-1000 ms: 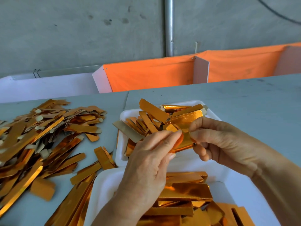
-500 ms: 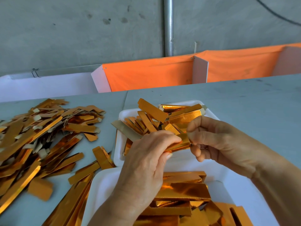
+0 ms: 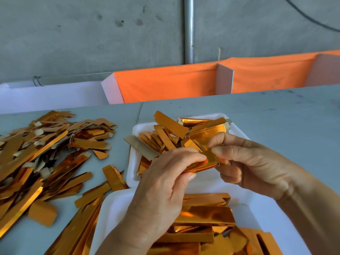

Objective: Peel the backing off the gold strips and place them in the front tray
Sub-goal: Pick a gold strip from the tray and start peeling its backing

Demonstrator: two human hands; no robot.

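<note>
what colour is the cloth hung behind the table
Orange, a plain cloth with no pattern, seen clearly in the head view.

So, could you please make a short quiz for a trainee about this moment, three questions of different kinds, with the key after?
1. True or false: both hands hold the same gold strip.
2. Multiple choice: where does the loose heap of strips lie? A) on the table, on the person's left B) inside the orange bin C) on the floor
3. Fill in: the held strip is above the ____ of the two white trays.

Key:
1. True: the left hand and the right hand each pinch one end.
2. A
3. farther; this farther tray lies beyond the nearer tray.
</note>
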